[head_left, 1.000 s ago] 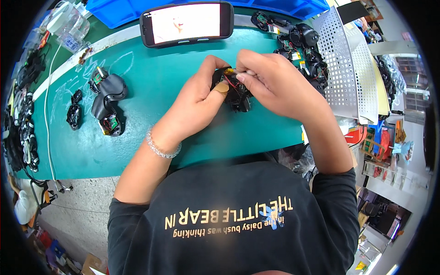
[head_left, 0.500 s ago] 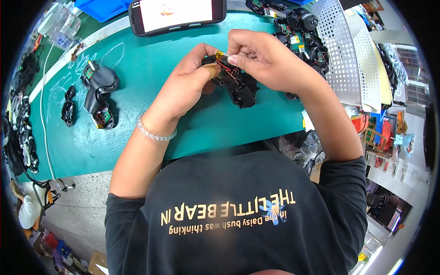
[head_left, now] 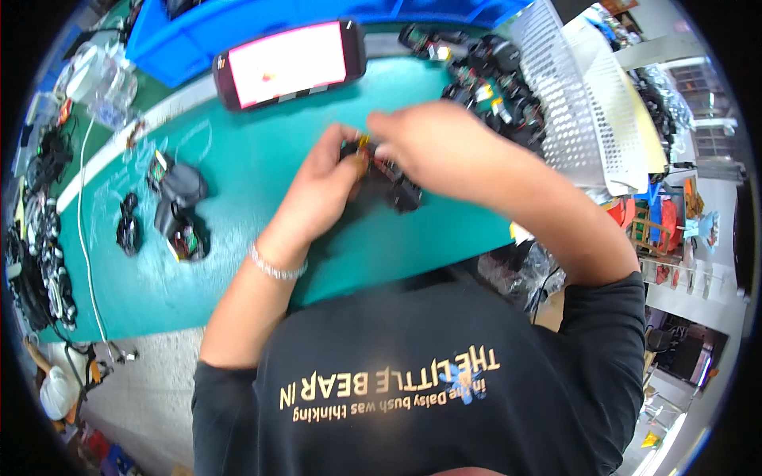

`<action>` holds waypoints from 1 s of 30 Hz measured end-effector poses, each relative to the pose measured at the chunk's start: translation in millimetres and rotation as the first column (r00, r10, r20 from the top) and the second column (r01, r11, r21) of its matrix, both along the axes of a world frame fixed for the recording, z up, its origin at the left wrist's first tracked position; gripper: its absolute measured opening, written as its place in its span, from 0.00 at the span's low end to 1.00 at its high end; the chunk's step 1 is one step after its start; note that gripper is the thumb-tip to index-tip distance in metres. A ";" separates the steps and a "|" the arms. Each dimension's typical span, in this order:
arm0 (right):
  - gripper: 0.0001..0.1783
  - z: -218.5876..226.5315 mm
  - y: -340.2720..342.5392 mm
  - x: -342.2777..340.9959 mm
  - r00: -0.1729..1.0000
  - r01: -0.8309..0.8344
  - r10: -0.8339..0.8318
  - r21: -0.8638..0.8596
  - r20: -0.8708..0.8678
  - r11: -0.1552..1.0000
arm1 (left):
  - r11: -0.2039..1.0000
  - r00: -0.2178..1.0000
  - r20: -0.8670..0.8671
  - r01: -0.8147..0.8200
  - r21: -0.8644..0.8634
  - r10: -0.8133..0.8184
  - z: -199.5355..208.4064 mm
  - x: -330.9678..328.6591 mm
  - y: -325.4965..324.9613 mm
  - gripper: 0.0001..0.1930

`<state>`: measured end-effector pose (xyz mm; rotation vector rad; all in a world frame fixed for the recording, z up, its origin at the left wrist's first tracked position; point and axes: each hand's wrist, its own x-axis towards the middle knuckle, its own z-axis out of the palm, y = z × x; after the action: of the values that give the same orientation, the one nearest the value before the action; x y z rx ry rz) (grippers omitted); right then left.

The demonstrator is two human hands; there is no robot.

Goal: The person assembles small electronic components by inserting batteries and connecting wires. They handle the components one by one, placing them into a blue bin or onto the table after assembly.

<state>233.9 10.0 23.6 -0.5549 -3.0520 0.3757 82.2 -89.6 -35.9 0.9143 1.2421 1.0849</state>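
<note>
My left hand (head_left: 324,176) is closed around a black plastic housing (head_left: 405,195), thumb on top, a tan wrap on that thumb. Red wires and a yellow patch show on the housing, which hangs tilted over the green table. Just right of it is my right hand (head_left: 432,147), smeared by motion; its fingertips overlap the wired part, and what they hold, if anything, is hidden. To the left lie two joined black rounded shells (head_left: 184,186) with green circuit boards, and a smaller black part (head_left: 128,225) next to them.
A phone (head_left: 290,63) with a lit screen leans against blue bins (head_left: 238,36) at the back. Similar black parts with boards and batteries form a pile (head_left: 496,87) at the far right, beside a perforated metal tray (head_left: 567,95). A white cable (head_left: 83,214) runs down the left side.
The whole view has shifted, so the table and phone sit differently. My right hand has turned and now blurs over the housing, its earlier pinch no longer clear. My left hand keeps its hold.
</note>
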 end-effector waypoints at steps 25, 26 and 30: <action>0.19 -12.0 -10.5 33.1 0.939 -0.008 -0.257 -0.760 -0.229 0.650 | 0.921 0.986 -0.166 0.063 0.385 0.002 11.0 11.7 -13.9 0.12; 0.18 -14.4 -13.5 32.8 0.913 -0.027 -0.280 -0.731 -0.295 0.682 | 0.895 0.973 -0.231 0.092 0.437 0.013 14.0 11.1 -14.9 0.12; 0.13 -14.3 -34.5 29.4 0.820 -0.144 -0.366 -0.776 -0.441 0.614 | 0.777 0.920 -0.386 0.193 0.600 0.069 20.2 8.6 -22.5 0.16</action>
<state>263.3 -24.5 9.3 -0.5048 -2.1052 1.5955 90.8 -112.1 -15.7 1.7512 1.1532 1.3371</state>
